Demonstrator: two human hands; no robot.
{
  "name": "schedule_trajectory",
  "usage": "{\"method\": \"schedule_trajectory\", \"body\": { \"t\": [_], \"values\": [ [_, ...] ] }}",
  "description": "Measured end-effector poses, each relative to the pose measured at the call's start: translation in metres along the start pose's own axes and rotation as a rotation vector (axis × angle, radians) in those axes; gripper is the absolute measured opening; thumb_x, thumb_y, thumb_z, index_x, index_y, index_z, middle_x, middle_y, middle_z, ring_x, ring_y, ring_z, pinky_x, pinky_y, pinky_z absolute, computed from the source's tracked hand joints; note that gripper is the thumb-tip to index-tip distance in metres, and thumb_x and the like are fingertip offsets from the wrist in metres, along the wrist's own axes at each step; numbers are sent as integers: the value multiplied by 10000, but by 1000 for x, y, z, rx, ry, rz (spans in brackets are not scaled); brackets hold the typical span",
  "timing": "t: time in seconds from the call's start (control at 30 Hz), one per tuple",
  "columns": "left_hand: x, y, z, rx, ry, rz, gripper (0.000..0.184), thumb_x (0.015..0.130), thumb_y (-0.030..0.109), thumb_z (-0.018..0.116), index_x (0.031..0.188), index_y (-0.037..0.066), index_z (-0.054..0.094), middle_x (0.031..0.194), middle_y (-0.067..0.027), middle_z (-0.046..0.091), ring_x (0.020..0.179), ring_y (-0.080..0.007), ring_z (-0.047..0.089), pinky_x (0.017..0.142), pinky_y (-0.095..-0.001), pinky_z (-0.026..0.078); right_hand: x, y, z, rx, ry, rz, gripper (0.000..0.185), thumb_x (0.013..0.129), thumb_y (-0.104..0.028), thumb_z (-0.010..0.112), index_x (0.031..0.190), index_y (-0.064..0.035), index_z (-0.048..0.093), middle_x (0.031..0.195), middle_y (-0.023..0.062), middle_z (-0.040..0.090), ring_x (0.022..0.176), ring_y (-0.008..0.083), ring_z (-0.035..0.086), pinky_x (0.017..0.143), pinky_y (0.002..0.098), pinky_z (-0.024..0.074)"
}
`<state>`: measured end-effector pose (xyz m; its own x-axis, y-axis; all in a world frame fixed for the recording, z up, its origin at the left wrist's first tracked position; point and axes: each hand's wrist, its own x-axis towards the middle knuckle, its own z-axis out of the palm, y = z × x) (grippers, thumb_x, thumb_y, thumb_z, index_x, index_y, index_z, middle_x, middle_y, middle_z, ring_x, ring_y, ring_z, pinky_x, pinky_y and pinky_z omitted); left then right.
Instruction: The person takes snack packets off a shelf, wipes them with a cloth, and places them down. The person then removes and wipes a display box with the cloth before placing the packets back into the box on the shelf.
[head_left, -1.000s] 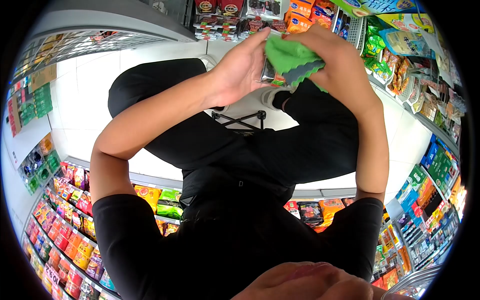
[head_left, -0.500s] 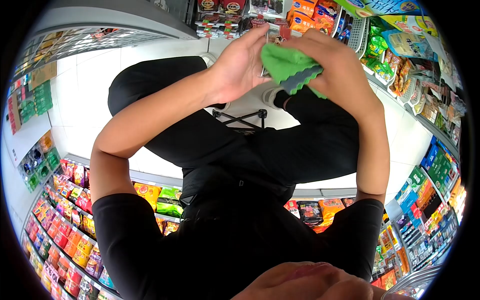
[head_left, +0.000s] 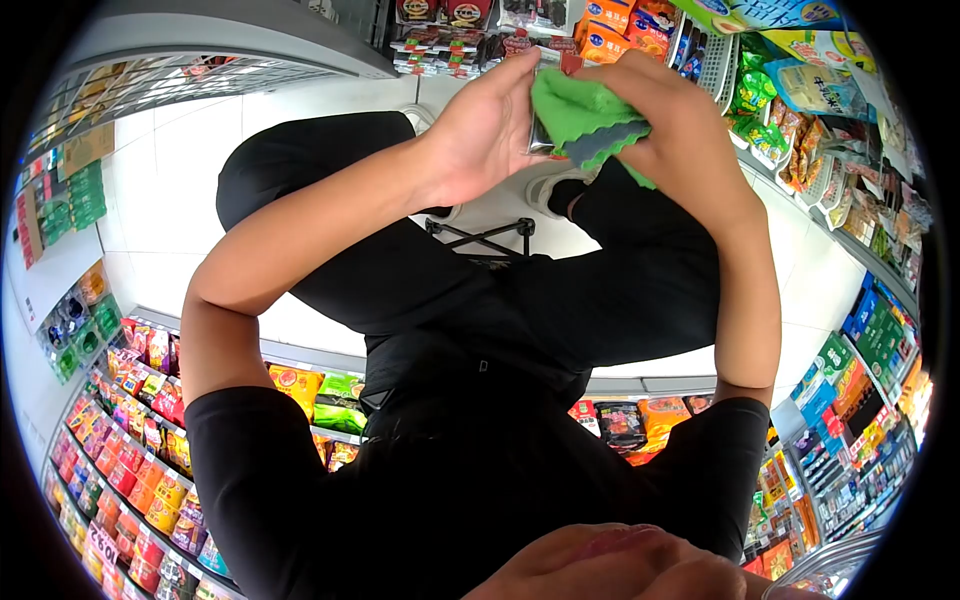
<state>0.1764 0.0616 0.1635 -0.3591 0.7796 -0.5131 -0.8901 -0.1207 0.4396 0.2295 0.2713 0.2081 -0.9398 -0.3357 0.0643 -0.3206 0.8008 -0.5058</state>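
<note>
A green cloth (head_left: 585, 110) with a zigzag edge and a grey underside is bunched in my right hand (head_left: 685, 130), whose fingers are closed round it. It lies against a small flat rectangular pack (head_left: 541, 138) with a clear edge and a dark face. Only a strip of that pack shows, plus a bit of red near its top; the cloth covers the rest. My left hand (head_left: 475, 135) grips the pack from the left side, thumb along its upper edge, the other fingers mostly hidden behind.
Shelves with orange snack bags (head_left: 605, 45) and dark packs (head_left: 440, 50) stand ahead. White baskets (head_left: 715, 70) of bagged snacks line the right. A grey metal shelf (head_left: 230, 45) juts in at upper left. Folding-stool legs (head_left: 480, 238) show between my knees. Snack shelves (head_left: 150, 480) stand behind me.
My right hand and the green cloth have shifted slightly right over the pack, so more of its left strip shows. My left hand stays nearly still.
</note>
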Motion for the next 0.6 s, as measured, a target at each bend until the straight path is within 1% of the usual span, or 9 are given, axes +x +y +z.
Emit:
{"method": "schedule_trajectory", "body": {
  "t": [0.1,0.17,0.27,0.3,0.37,0.47,0.57,0.6],
  "values": [
    [-3,-1,0,65,85,-50,654,1088,541,349,1557,86,351,1507,-59,494,1388,-174,465,1155,-415,371,-1,-6,2,48,-54,-55,509,696,-38,773,1190,-138,701,1093,72,680,965,336,679,763,414,562],
    [-2,-2,-1,63,77,-57,657,1090,541,339,1562,84,349,1510,-57,495,1382,-173,472,1156,-404,369,-2,-6,3,58,-60,-83,498,700,-38,775,1183,-133,701,1103,78,683,967,341,680,771,413,564],
    [0,-2,0,20,30,-22,666,1092,539,330,1563,68,352,1491,-56,516,1364,-172,491,1158,-388,362,0,1,1,9,12,-1,492,694,-30,780,1170,-122,698,1116,84,682,978,351,676,783,417,559],
    [0,-1,1,-2,10,-1,670,1093,539,328,1561,61,354,1481,-57,527,1357,-173,498,1159,-383,359,0,1,1,24,0,-6,497,694,-33,781,1176,-124,698,1110,83,682,975,349,676,780,417,558],
    [-2,1,3,21,38,-5,669,1093,538,326,1565,63,353,1488,-57,520,1369,-177,490,1163,-396,357,-1,1,1,53,-23,-14,507,695,-39,782,1188,-127,699,1096,82,683,971,346,677,773,418,557],
    [-4,1,4,41,73,-7,661,1095,536,315,1558,66,361,1492,-59,517,1373,-180,487,1168,-403,354,0,-4,0,145,-136,-69,505,704,-31,769,1195,-128,701,1077,81,684,960,347,677,758,421,554],
    [-3,1,3,1,56,7,652,1100,540,311,1540,65,387,1474,-47,535,1367,-173,502,1181,-385,359,-1,2,-1,40,-32,-21,512,691,-23,771,1188,-129,706,1063,76,683,956,346,675,753,423,550],
    [-2,1,3,-20,43,16,649,1102,542,311,1533,65,397,1465,-41,544,1365,-170,509,1187,-376,362,0,3,-1,48,-30,-1,518,683,-20,772,1185,-129,706,1066,75,683,959,346,675,755,423,550]
  ]
}}
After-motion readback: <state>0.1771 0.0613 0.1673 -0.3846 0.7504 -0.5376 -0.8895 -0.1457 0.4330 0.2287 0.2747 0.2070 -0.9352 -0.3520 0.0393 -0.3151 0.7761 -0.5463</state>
